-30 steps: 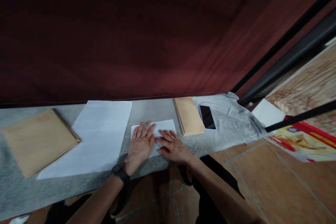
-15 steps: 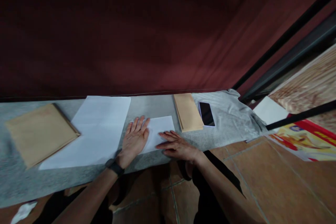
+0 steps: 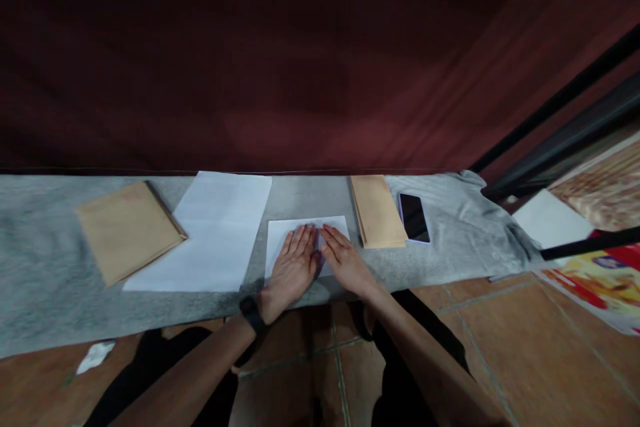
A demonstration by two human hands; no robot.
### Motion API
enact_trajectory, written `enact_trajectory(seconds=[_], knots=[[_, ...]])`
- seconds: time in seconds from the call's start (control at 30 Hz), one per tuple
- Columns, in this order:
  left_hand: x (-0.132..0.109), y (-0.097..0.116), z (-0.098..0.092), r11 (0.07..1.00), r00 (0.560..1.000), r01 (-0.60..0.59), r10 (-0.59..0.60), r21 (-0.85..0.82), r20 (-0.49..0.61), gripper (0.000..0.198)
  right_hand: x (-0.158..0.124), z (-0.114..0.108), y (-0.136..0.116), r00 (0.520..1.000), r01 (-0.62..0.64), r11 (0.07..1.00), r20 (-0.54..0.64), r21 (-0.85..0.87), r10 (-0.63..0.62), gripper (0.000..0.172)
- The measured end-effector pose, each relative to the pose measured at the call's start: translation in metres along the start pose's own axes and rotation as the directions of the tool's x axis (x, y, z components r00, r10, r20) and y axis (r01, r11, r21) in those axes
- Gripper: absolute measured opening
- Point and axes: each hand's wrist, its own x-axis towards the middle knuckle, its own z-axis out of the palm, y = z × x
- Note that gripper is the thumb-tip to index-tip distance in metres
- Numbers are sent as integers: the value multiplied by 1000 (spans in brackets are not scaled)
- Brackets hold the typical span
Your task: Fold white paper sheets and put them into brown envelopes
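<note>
Head view: left grip [image 3: 293,271] and right grip [image 3: 346,263] both open flat, palms down, holding nothing. They press side by side on the white paper [image 3: 280,235], which lies near the front edge of the table [image 3: 45,280], with the envelopes [image 3: 377,219] just right of it.

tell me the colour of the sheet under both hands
White; the sheet shows best in the head view.

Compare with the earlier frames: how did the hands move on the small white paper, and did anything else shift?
Half a second ago the left hand lay at the small white paper's left edge, the right hand at its near right. Both slid inward and now lie flat side by side on it. Nothing gripped or released. The large white sheet, brown envelopes and phone stayed put.
</note>
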Motion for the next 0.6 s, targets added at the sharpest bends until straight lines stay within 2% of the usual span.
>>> enact_trajectory(seconds=[0.13, 0.27, 0.43, 0.6], knots=[[-3, -5, 6, 1000, 999, 29, -29, -1, 25, 59, -1, 19, -8, 1000, 13, 984, -9, -176, -15, 53], [-5, -17, 3, 998, 998, 58, -58, 2, 28, 56, -5, 28, -8, 998, 5, 957, -61, -288, -24, 52], [-8, -24, 1, 993, 993, 117, -117, 17, -6, 55, -6, 30, -3, 992, -61, 943, -126, -326, 20, 53], [-9, -26, 0, 988, 988, 155, -155, 25, -8, 57, -8, 30, 1, 989, -96, 929, -140, -358, 48, 55]])
